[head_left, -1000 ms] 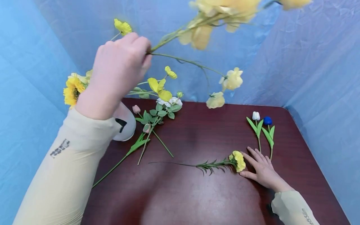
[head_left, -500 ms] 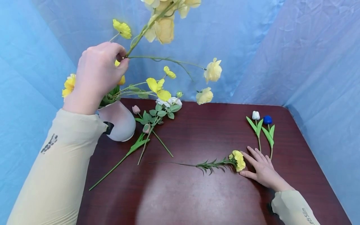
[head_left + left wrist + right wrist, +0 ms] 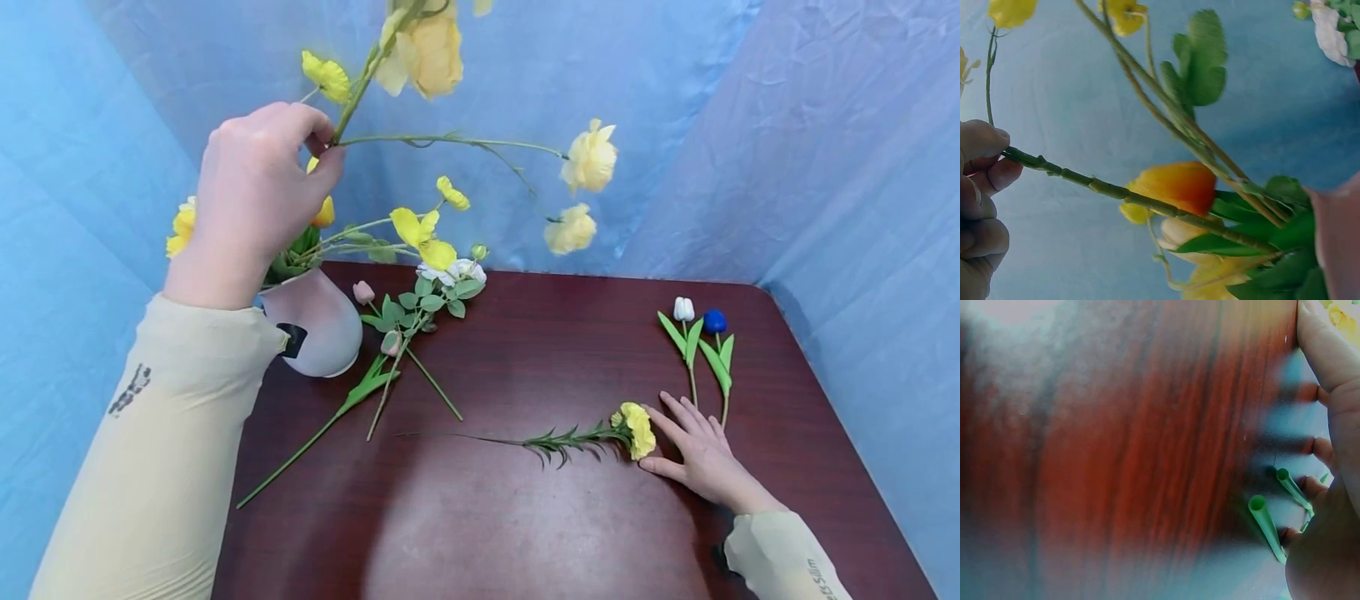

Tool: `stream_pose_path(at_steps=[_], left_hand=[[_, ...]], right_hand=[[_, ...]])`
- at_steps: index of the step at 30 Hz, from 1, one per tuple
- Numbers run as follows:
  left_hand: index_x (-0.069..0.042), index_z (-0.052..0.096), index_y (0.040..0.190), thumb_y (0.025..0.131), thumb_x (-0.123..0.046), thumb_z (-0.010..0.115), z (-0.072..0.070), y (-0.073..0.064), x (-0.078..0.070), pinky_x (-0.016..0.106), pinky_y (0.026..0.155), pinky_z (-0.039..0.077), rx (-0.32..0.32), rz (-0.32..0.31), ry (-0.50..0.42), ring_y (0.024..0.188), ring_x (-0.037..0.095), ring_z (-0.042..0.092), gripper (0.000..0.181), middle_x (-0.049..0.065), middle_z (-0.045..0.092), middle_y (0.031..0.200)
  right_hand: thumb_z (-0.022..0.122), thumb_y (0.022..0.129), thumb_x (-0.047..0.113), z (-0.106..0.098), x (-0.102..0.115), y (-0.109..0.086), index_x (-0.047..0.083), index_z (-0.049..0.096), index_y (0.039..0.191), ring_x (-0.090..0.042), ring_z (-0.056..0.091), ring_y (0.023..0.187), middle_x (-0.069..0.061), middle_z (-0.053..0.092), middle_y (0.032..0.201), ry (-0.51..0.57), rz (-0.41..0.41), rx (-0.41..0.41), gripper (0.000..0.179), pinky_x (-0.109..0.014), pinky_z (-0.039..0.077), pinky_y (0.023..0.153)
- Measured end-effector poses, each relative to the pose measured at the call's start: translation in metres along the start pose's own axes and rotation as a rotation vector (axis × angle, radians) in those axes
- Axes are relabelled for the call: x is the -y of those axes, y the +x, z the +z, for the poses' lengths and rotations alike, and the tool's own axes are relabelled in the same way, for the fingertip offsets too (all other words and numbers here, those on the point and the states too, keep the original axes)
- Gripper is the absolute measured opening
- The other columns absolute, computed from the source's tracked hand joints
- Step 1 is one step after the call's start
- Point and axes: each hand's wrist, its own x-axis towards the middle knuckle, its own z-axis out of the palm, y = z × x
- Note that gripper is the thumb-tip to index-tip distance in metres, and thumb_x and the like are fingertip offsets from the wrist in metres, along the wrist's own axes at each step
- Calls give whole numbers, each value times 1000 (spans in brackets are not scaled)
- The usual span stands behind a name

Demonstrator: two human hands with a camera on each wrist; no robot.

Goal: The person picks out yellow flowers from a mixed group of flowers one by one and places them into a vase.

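Observation:
Above the vase, my left hand pinches the green stem of a branched pale yellow flower between thumb and fingertips. In the left wrist view that stem slants down among the leaves at the mouth of the pinkish-white vase. Some of its blooms run off the top of the head view. An orange-yellow tulip and other yellow blooms stand in the vase. My right hand rests on the table with fingers spread, its thumb and index finger right at the head of a yellow carnation.
On the dark red table, a white tulip and a blue tulip lie beyond my right hand. Pink tulips and a white flower with leafy stems lie beside the vase. Blue cloth hangs behind.
My left hand has moved left and over the vase with the pale yellow flower, whose stem has swung more upright. In the last half second it shifted only slightly. My right hand stays put.

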Motion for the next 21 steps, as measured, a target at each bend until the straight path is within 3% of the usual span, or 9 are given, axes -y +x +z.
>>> stream_pose_path(at_steps=[7,14,18,21], left_hand=[[4,71,100,100,-13,62,1,-8,13,53,76,51,12,-68,26,81,37,66,19,20,73,95],[2,72,103,100,-15,61,6,-19,23,41,64,41,59,-196,34,75,36,63,20,19,73,96],[1,71,106,99,-15,61,11,-26,32,34,62,37,47,-303,23,77,38,63,21,19,74,97],[2,71,105,98,-16,62,13,-28,36,28,61,34,1,-359,23,76,39,64,21,20,75,96]], right_hand=[[77,87,51,1,-3,1,16,42,156,-54,18,148,-22,24,164,3,17,17,85,-81,13,107],[77,87,51,1,-4,2,15,43,156,-54,18,148,-22,24,164,2,15,13,85,-81,13,107],[77,87,52,1,-4,2,16,43,155,-54,19,148,-22,25,164,-3,13,10,85,-81,14,106],[77,87,51,1,-4,1,16,43,156,-54,18,148,-22,25,164,3,8,1,85,-81,14,107]])
